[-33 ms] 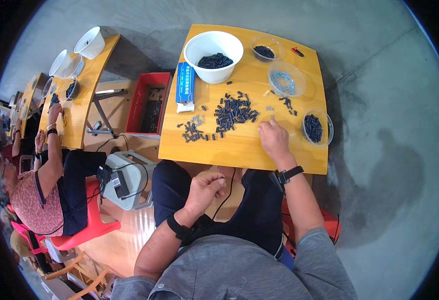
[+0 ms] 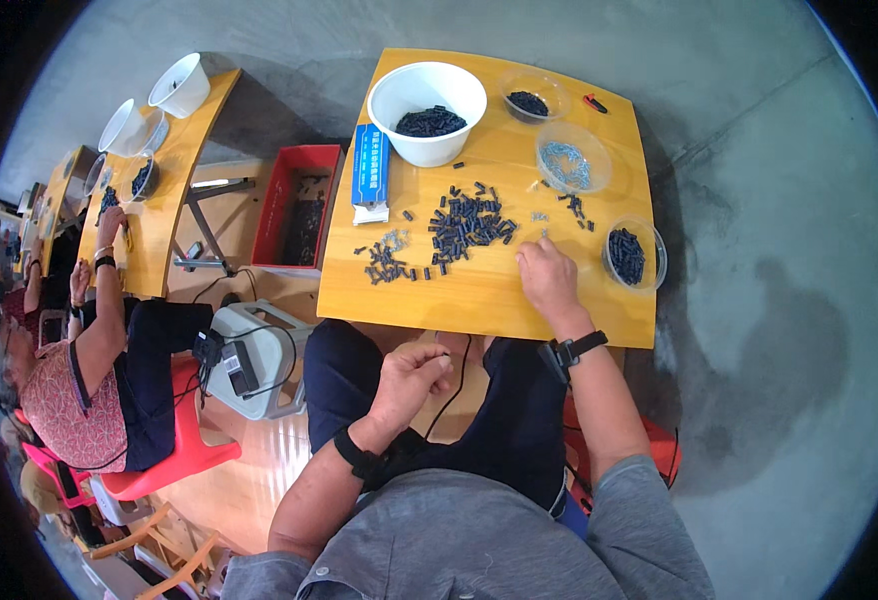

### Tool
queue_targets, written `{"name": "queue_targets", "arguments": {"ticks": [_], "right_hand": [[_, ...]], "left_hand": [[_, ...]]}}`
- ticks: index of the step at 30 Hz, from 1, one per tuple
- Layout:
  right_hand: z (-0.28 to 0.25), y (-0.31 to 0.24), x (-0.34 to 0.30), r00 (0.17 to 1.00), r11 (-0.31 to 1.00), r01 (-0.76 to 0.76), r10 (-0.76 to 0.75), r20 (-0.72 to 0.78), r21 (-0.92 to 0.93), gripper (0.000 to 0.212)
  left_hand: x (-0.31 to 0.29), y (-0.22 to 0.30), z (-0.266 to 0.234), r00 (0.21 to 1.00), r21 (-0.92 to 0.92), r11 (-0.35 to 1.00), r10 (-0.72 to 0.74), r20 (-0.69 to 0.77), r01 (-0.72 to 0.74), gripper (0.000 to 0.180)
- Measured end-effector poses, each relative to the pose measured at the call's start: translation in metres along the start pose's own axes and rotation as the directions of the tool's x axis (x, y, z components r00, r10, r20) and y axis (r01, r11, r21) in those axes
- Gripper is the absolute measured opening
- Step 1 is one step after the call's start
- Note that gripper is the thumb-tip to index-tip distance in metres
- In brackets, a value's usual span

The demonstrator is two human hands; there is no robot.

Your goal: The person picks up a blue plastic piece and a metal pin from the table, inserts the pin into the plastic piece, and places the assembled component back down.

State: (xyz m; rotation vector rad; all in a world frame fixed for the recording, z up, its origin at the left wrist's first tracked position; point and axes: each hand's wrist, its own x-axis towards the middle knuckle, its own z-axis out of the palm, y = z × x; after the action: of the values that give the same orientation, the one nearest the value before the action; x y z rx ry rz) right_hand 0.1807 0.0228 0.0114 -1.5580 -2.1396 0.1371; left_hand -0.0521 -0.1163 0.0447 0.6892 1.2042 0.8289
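Observation:
My left hand [image 2: 414,383] is above my lap, below the table's near edge. Its thumb and forefinger are pinched together, with a tiny dark spot at the tips that is too small to name. My right hand [image 2: 547,275] rests on the yellow table [image 2: 459,308], its fingers drawn together. Just beyond those fingertips lie a few small silvery pieces [image 2: 539,217]; whether one is pinched is hidden. Left of it spreads a pile of short black cylindrical parts [image 2: 469,228]. A smaller group of dark parts [image 2: 387,268] lies further left, beside loose silvery pieces [image 2: 396,240].
A white tub [image 2: 427,148] of black parts stands at the back, beside a blue-and-white box [image 2: 370,175]. Clear bowls hold black parts [image 2: 627,256], silvery pieces [image 2: 565,166] and dark parts [image 2: 529,103]. A red crate [image 2: 269,212] is left of the table; another person [image 2: 79,405] works further left.

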Motion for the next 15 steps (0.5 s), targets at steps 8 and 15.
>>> {"name": "queue_targets", "arguments": {"ticks": [8,15], "right_hand": [[-0.008,0.002,-0.003,1.0,1.0,0.008,-0.008,0.007,0.0,0.009],[0.004,0.003,0.0,0.999,0.996,0.027,-0.025,0.022,-0.082,0.008]], "left_hand": [[-0.006,0.021,0.002,0.99,-0.124,0.982,0.143,0.005,-0.141,0.015],[-0.02,0.035,0.002,0.985,-0.131,0.977,0.171,-0.007,-0.17,0.014]]}}
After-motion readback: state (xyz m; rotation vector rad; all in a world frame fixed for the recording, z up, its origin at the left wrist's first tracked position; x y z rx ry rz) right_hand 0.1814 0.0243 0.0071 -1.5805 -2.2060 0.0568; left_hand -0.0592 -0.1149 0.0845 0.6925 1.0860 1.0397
